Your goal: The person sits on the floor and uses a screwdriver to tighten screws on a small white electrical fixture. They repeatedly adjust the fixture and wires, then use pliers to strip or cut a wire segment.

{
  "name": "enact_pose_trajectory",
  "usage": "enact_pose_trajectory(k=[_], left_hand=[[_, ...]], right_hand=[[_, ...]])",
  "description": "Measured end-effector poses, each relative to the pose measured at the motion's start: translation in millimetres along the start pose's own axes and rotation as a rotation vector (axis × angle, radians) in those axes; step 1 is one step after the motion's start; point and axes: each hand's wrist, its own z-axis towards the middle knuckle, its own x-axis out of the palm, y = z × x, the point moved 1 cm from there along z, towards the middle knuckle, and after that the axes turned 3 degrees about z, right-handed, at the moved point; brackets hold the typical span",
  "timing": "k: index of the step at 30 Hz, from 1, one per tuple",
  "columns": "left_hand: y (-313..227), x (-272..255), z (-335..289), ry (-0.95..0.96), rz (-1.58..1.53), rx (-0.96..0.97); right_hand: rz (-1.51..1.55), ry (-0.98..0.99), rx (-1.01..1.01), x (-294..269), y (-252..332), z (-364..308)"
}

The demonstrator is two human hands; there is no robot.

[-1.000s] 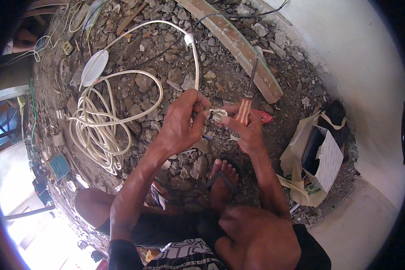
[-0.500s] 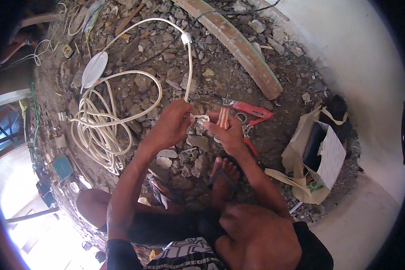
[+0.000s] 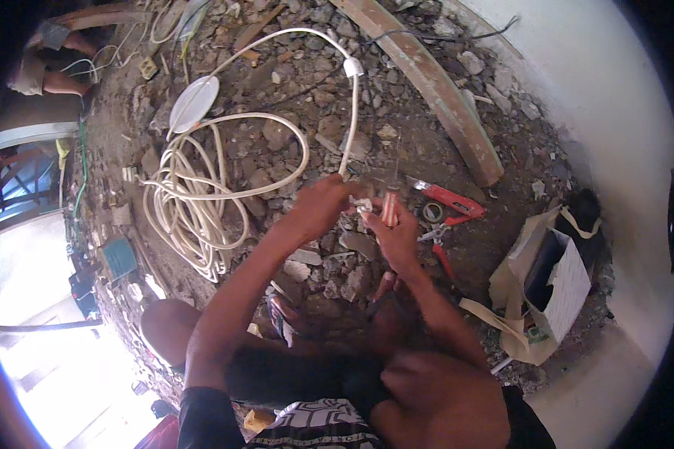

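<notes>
My left hand (image 3: 323,207) is closed around the end of a thick white cable (image 3: 353,112). Between my two hands is a small white fitting (image 3: 362,204), partly covered by fingers; its exact kind is unclear. A screwdriver (image 3: 391,208) with a red-and-white striped handle rests in my closed right hand (image 3: 397,233), its thin shaft pointing away from me. The fingertips of that hand also reach the white fitting. Farther along, the cable passes through a white block (image 3: 353,67) and loops back to a loose coil (image 3: 202,191) on the left.
Right of my hands lie a red utility knife (image 3: 457,200), a tape roll (image 3: 432,212) and red-handled pliers (image 3: 442,258). A bag with a box (image 3: 569,288) stands by the white wall. A wooden beam (image 3: 434,93) crosses the rubble. A white disc (image 3: 195,105) lies beyond the coil; another person's limbs (image 3: 64,81) show far left.
The view has shifted, so the scene sits farther right and lower. The screwdriver has turned in my right hand, its shaft now showing. Both hands stay together at the white fitting.
</notes>
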Motion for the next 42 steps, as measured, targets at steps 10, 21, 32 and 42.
enact_pose_trajectory(k=[10, 21, 32, 42], left_hand=[[5.0, 8.0, 13.7, 0.087, -0.022, 0.069], [17.0, 23.0, 19.1, 0.214, 0.136, 0.024], [-17.1, 16.7, 24.4, 0.254, 0.195, -0.178], [-35.0, 33.1, 24.6, 0.148, 0.191, -0.164]], right_hand=[[0.003, 0.034, 0.128, -0.6, 13.6, -4.5], [-0.240, 0.040, -0.063, 2.6, 0.0, -4.2], [-0.440, -0.007, -0.058, -52.4, 37.5, -27.7], [-0.624, 0.094, 0.012, -98.8, 49.3, -76.6]])
